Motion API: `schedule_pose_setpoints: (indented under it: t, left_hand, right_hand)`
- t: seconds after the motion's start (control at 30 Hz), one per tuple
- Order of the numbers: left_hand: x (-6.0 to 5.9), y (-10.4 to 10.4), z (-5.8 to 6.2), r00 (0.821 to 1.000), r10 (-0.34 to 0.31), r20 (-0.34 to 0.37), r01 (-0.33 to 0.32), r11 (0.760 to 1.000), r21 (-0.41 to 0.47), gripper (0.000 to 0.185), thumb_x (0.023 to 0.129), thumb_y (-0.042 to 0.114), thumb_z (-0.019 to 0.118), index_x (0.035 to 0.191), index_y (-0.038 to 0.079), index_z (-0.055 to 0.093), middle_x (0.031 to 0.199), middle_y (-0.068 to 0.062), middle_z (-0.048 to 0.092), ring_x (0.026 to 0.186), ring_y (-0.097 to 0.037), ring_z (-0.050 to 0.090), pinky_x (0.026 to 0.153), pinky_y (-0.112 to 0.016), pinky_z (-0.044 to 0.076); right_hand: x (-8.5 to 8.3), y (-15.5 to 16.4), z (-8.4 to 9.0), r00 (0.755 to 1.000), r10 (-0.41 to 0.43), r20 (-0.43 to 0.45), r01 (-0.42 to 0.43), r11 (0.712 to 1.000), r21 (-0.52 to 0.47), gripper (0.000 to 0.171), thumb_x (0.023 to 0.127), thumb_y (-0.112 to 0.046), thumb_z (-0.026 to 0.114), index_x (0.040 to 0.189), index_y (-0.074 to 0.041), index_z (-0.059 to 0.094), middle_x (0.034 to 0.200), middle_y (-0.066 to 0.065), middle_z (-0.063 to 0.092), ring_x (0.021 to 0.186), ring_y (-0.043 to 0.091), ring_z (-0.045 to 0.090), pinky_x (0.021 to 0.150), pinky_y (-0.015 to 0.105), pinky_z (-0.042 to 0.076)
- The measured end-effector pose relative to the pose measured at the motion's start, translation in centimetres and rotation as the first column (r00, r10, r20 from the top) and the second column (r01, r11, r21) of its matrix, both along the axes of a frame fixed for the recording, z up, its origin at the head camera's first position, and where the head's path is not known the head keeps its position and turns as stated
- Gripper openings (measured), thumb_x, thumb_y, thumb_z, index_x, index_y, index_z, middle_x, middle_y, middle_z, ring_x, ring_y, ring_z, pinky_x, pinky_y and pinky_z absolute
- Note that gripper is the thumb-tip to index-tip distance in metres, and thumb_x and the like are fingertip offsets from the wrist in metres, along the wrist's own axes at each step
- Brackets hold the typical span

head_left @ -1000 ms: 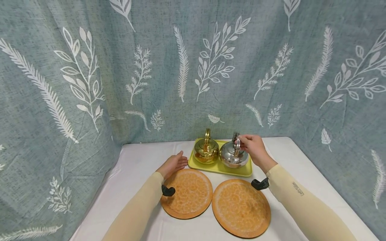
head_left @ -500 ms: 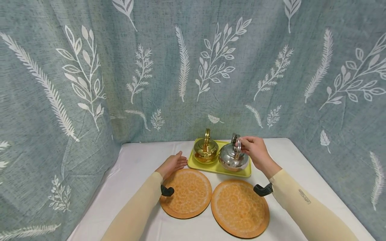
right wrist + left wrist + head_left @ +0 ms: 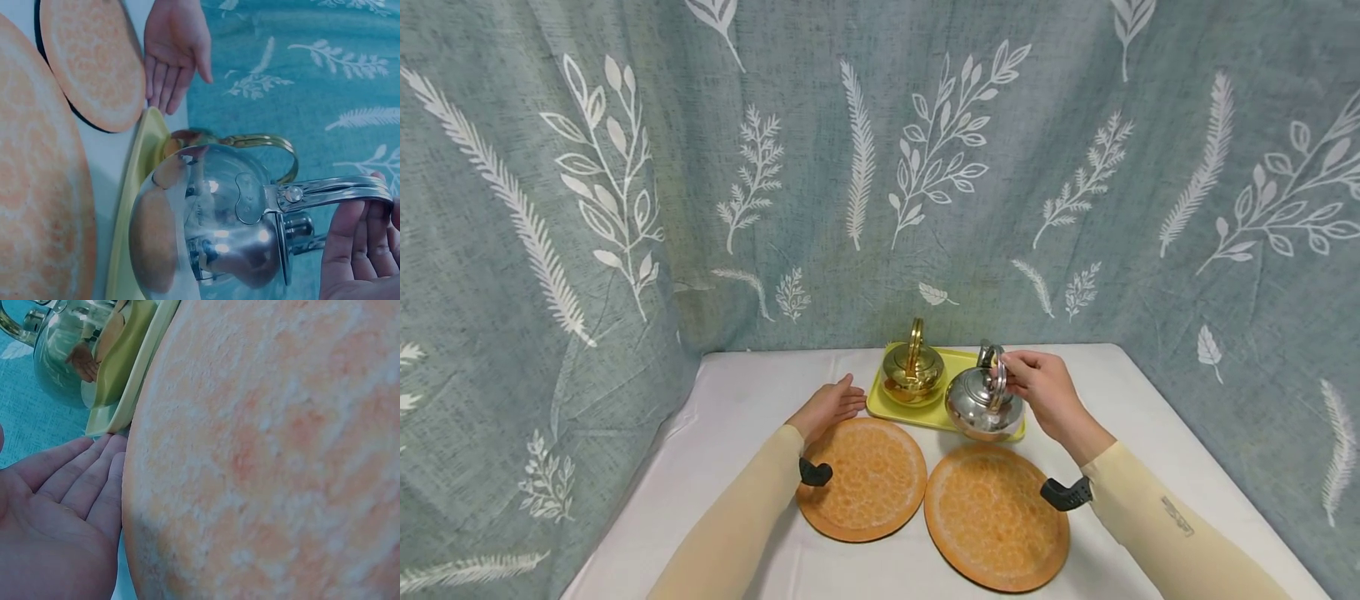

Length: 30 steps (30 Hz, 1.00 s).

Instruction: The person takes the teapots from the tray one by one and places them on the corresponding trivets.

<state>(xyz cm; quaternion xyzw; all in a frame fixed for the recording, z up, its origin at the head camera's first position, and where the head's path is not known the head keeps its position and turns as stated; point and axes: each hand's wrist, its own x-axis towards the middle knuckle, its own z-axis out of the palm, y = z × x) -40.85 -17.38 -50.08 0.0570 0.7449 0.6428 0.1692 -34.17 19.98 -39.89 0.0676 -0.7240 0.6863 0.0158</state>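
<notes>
Gripping the silver kettle (image 3: pixel 983 403) by its raised bail handle (image 3: pixel 331 190), right hand (image 3: pixel 1041 390) curled round the top of the loop, kettle hanging at the near right edge of the yellow tray (image 3: pixel 951 363), seemingly just off it, above the gap toward the right orange mat (image 3: pixel 996 517). Lying flat and relaxed, holding nothing, left hand (image 3: pixel 829 407) with straight fingers (image 3: pixel 81 481) along the far rim of the left orange mat (image 3: pixel 861 478), fingertips just short of the tray's corner. Keeping the handle upright and the body level, judging from the slight swing a bail allows; clearing the tray lip fully before coming nearer, and centring over the mat rather than its edge. Standing farther back on the tray, the gold kettle (image 3: pixel 913 368), close beside the silver one, so worth avoiding a knock. Hanging behind the white table (image 3: pixel 745 400), a blue-grey leaf-print curtain (image 3: pixel 880 167).
</notes>
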Motion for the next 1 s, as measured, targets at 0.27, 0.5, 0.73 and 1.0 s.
schedule_pose_setpoints:
  t: [0.27,0.5,0.73,1.0]
  left_hand:
    - [-0.1,-0.1,0.2,1.000,0.003,0.016,-0.003,1.000,-0.006,0.069,0.122,0.041,0.028,0.157,-0.017,0.041,0.160,-0.033,0.047,0.150,-0.040,0.047,0.124,-0.045,0.041]
    - [-0.2,0.0,0.0,1.000,0.002,0.004,-0.002,1.000,0.000,0.068,0.122,0.039,0.029,0.156,-0.019,0.041,0.159,-0.034,0.046,0.149,-0.042,0.047,0.124,-0.046,0.041]
    - [0.0,0.0,-0.2,1.000,0.007,0.021,-0.007,1.000,0.016,0.067,0.123,0.037,0.028,0.156,-0.019,0.042,0.159,-0.034,0.046,0.149,-0.042,0.048,0.124,-0.046,0.042]
    - [-0.2,-0.1,0.0,1.000,-0.001,0.010,0.001,1.000,0.018,0.067,0.123,0.037,0.027,0.156,-0.019,0.041,0.160,-0.035,0.046,0.150,-0.042,0.047,0.124,-0.046,0.041]
  right_hand:
    - [0.7,0.3,-0.3,1.000,-0.006,0.011,0.006,1.000,-0.008,0.038,0.115,-0.015,0.060,0.131,0.019,0.064,0.093,0.001,0.078,0.086,0.011,0.073,0.079,0.026,0.062]
    - [1.5,0.4,-0.5,1.000,-0.003,0.016,0.003,1.000,-0.016,0.035,0.115,-0.015,0.059,0.127,0.018,0.066,0.092,0.000,0.077,0.085,0.012,0.073,0.080,0.027,0.063]
    - [2.6,0.7,-0.6,1.000,0.007,0.019,-0.006,0.999,-0.038,0.033,0.115,-0.014,0.059,0.122,0.018,0.067,0.091,0.001,0.077,0.083,0.012,0.072,0.079,0.027,0.063]
    - [4.0,0.4,-0.2,1.000,0.013,0.007,-0.013,0.998,-0.060,0.024,0.114,-0.015,0.061,0.108,0.004,0.074,0.091,0.004,0.075,0.082,0.014,0.072,0.077,0.028,0.063]
